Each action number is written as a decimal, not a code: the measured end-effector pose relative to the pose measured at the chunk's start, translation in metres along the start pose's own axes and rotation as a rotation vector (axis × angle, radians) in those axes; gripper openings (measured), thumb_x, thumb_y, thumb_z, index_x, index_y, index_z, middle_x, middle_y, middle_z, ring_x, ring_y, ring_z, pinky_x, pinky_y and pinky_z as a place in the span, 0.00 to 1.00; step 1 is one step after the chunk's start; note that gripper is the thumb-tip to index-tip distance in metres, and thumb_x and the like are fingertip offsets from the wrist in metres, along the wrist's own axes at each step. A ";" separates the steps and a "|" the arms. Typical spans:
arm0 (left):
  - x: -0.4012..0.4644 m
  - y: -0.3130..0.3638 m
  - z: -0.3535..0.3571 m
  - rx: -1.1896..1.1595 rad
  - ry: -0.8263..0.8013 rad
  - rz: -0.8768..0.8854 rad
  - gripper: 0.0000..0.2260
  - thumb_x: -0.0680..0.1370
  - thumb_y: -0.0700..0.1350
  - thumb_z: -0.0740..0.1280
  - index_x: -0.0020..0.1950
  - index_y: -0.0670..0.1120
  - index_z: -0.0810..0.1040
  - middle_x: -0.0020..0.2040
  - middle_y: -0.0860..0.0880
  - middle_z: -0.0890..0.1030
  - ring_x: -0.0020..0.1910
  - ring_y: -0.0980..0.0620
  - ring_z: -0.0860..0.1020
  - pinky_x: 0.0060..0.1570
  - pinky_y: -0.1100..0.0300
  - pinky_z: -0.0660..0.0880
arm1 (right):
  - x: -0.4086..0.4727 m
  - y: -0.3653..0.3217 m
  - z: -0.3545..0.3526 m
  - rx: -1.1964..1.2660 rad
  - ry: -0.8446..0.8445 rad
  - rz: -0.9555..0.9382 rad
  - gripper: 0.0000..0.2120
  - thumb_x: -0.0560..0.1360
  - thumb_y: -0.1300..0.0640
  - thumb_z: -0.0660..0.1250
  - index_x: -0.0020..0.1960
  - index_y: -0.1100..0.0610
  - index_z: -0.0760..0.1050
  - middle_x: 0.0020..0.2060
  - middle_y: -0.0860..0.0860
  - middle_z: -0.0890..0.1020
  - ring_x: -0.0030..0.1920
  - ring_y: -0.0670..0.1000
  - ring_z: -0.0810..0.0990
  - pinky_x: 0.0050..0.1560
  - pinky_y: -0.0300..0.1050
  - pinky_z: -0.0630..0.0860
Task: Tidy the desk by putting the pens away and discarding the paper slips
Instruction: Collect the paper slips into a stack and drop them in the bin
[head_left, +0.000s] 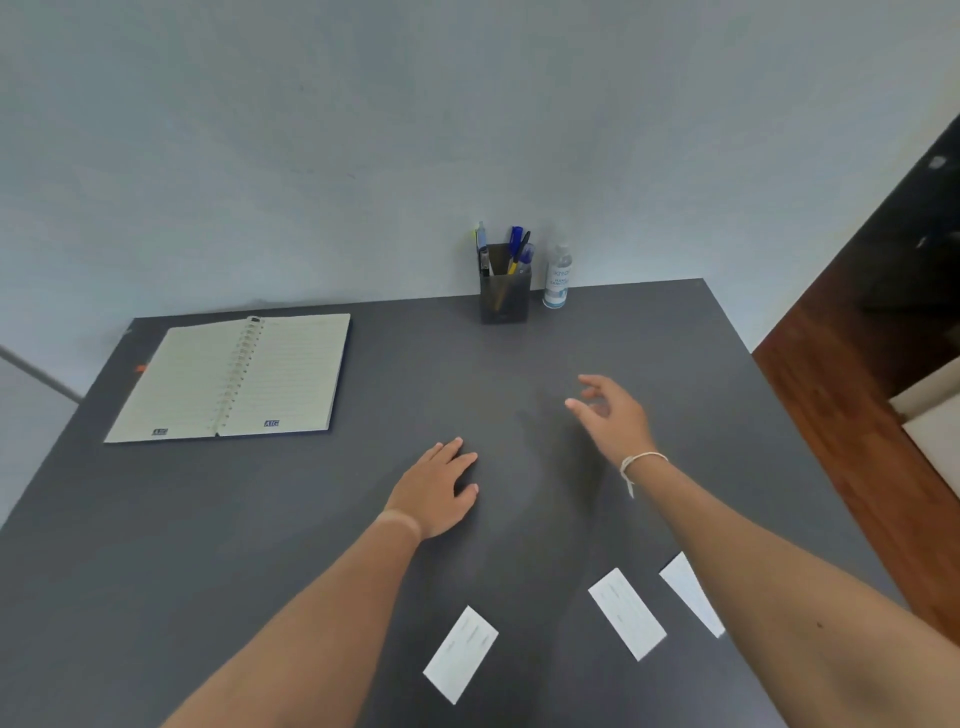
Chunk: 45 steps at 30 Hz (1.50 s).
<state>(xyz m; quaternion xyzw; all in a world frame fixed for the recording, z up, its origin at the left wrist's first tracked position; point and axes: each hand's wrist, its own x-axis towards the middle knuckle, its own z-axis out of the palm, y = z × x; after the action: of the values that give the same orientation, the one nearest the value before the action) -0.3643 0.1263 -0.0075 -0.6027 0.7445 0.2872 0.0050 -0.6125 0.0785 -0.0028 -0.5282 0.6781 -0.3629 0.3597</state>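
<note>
- Since they lie flat on the smooth desk (260, 519), the paper slips look thin, light and limp, so I judge each is best slid to an edge or pinched up at a corner, not gripped from above.
- Leftmost, the first slip (461, 654) lies near the front edge, well behind the left hand (434, 493), which rests palm down on the bare desk, fingers loosely spread, holding nothing.
- Further right, the second slip (627, 613) lies beside a third slip (691, 592), which is partly hidden under the right forearm.
- At the back, the pens (511, 249) already stand in the holder (505, 299); no loose pen shows on the desk.
- Right of centre, the right hand (613, 415) hovers above the desk, fingers apart and lightly curled, empty and touching nothing.
</note>
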 end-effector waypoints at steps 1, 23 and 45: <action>-0.007 -0.002 0.000 0.000 -0.009 -0.002 0.23 0.79 0.51 0.57 0.74 0.51 0.62 0.78 0.53 0.55 0.77 0.52 0.52 0.75 0.56 0.54 | -0.007 -0.002 0.002 -0.005 -0.002 -0.002 0.18 0.72 0.53 0.69 0.61 0.53 0.74 0.51 0.49 0.76 0.49 0.50 0.76 0.54 0.40 0.70; -0.125 -0.005 0.038 0.082 -0.065 0.111 0.30 0.71 0.60 0.67 0.70 0.52 0.68 0.73 0.52 0.63 0.72 0.49 0.59 0.69 0.54 0.63 | -0.209 0.026 0.001 -0.240 0.072 0.141 0.17 0.74 0.54 0.66 0.62 0.52 0.74 0.60 0.50 0.77 0.61 0.51 0.74 0.62 0.43 0.67; -0.140 0.060 0.059 -0.039 0.133 -0.511 0.21 0.74 0.46 0.70 0.62 0.38 0.71 0.63 0.39 0.72 0.62 0.40 0.72 0.59 0.50 0.72 | -0.194 0.035 -0.016 -0.596 -0.285 -0.019 0.29 0.74 0.66 0.60 0.73 0.54 0.59 0.66 0.55 0.68 0.65 0.58 0.66 0.65 0.47 0.65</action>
<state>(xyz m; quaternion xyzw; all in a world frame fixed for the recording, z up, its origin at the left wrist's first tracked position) -0.4002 0.2834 0.0180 -0.7888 0.5610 0.2506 0.0166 -0.6072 0.2758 -0.0054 -0.6619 0.6924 -0.0743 0.2774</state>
